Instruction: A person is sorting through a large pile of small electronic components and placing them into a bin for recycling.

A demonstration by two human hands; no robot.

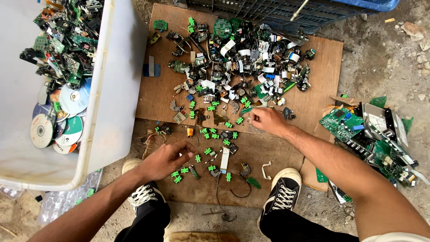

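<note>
A heap of small electronic scrap (244,67) lies on a brown board (313,96): green circuit pieces, black parts, white ribbon cables. Small green plastic parts (208,151) are scattered on the near part of the board. My left hand (163,160) hovers low over the near left of the board, fingers curled toward several green parts, nothing clearly in its grip. My right hand (268,121) reaches to the near edge of the heap, fingertips pinched at a small piece there. What it pinches is too small to tell.
A big white tub (114,103) at left holds circuit boards (67,40) and discs (58,118). Larger green boards and metal drive parts (374,139) pile at right. A dark crate (273,13) stands at the far side. My two black-and-white shoes (282,192) rest at the board's near edge.
</note>
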